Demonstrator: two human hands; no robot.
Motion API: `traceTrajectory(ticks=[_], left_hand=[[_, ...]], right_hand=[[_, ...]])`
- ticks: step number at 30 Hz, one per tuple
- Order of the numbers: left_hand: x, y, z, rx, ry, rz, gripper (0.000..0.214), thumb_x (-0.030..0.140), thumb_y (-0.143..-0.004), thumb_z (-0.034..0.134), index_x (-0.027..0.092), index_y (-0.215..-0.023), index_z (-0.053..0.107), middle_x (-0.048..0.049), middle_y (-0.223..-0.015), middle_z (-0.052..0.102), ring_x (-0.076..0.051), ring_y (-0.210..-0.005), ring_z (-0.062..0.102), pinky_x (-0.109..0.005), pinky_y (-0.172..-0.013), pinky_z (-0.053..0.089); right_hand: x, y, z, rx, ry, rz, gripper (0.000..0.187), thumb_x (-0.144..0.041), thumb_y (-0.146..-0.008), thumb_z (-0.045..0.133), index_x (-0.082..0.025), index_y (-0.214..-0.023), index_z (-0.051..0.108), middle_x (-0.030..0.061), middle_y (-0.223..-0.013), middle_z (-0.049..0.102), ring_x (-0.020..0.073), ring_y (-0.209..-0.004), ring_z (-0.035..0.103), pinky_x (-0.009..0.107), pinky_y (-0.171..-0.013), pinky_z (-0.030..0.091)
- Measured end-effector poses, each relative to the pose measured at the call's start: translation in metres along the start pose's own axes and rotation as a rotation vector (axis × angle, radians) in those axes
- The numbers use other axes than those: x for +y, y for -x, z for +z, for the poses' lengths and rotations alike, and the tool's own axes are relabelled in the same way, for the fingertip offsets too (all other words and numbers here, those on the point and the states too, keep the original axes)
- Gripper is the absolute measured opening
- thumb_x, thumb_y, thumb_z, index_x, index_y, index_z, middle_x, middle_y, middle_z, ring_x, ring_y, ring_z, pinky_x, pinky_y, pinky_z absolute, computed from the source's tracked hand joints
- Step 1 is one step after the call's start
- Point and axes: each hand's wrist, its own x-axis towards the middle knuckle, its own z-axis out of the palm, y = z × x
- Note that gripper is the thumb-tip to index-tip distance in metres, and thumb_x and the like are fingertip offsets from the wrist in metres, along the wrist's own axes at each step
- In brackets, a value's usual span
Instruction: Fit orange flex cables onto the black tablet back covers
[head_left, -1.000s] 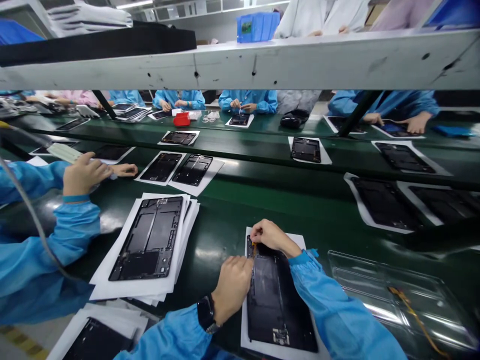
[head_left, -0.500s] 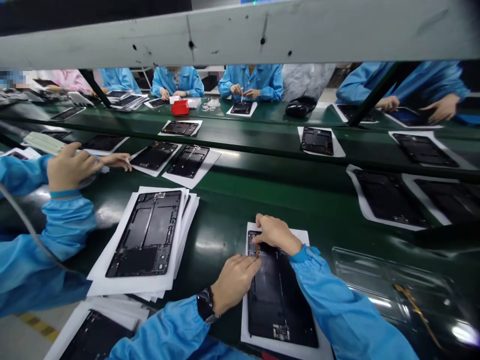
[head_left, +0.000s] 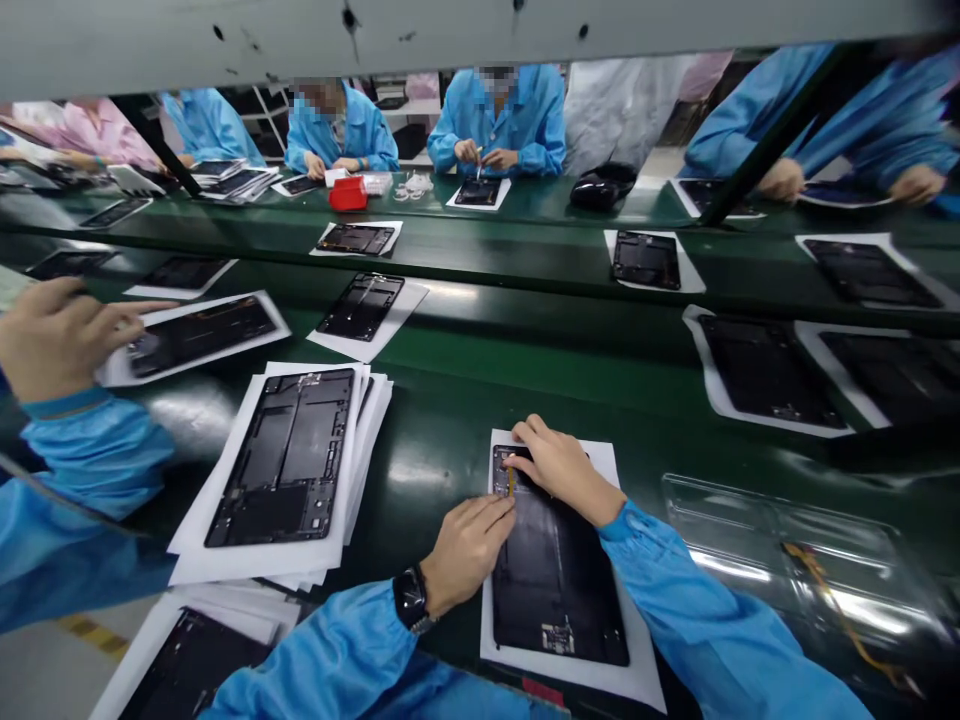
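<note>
A black tablet housing (head_left: 559, 570) lies on a white paper sheet (head_left: 641, 650) on the bench in front of me. Near its upper left edge is a short orange flex cable (head_left: 511, 482). My left hand (head_left: 469, 550), with a black watch at the wrist, is closed with its fingertips at the cable's lower end. Over the housing's top, my right hand (head_left: 566, 470) has its thumb at the upper end of the cable and its fingers bent over the edge. The exact grip under the fingertips is partly hidden.
A stack of housings and paper (head_left: 281, 470) stands to the left. On the right is a clear plastic tray (head_left: 750, 560) with an orange flex cable (head_left: 847, 620). A co-worker's hand (head_left: 60, 340) is at far left. More housings lie along the green bench and shelf.
My view has tilted down slightly. Both my hands stay at the cable, with little movement. At left, a co-worker has drawn a housing on paper closer and turned it.
</note>
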Motion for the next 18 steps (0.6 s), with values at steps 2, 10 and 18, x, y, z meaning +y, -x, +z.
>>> traceTrajectory(ticks=[2,10,18], left_hand=[[-0.0001,0.0015,0.0035,-0.006,0.000,0.042,0.022,0.013,-0.098,0.044,0.011,-0.106,0.065,-0.0077,-0.114,0.069,-0.020,-0.107,0.063,-0.034,-0.090,0.054],[0.0007,0.0020,0.0049,-0.023,-0.004,0.077,0.021,0.011,-0.098,0.046,0.011,-0.107,0.065,-0.0080,-0.113,0.069,-0.021,-0.110,0.063,-0.035,-0.092,0.055],[0.0031,0.0018,0.0041,-0.062,-0.017,0.017,0.023,0.013,-0.098,0.045,0.013,-0.108,0.066,-0.0116,-0.120,0.066,-0.021,-0.112,0.062,-0.035,-0.093,0.056]], right_hand=[[0.0018,0.0002,-0.0008,-0.017,-0.018,0.011,0.026,-0.040,-0.092,0.062,-0.020,-0.106,0.052,0.0050,-0.106,0.055,0.0181,-0.074,0.061,0.030,-0.062,0.039],[0.0031,-0.0035,-0.0044,-0.066,-0.063,0.057,0.030,-0.043,-0.090,0.064,-0.021,-0.107,0.051,0.0061,-0.108,0.056,0.0196,-0.077,0.063,0.031,-0.061,0.038],[0.0026,-0.0014,-0.0060,-0.049,-0.078,0.054,0.029,-0.041,-0.091,0.064,-0.020,-0.107,0.051,0.0061,-0.108,0.055,0.0193,-0.077,0.062,0.031,-0.061,0.037]])
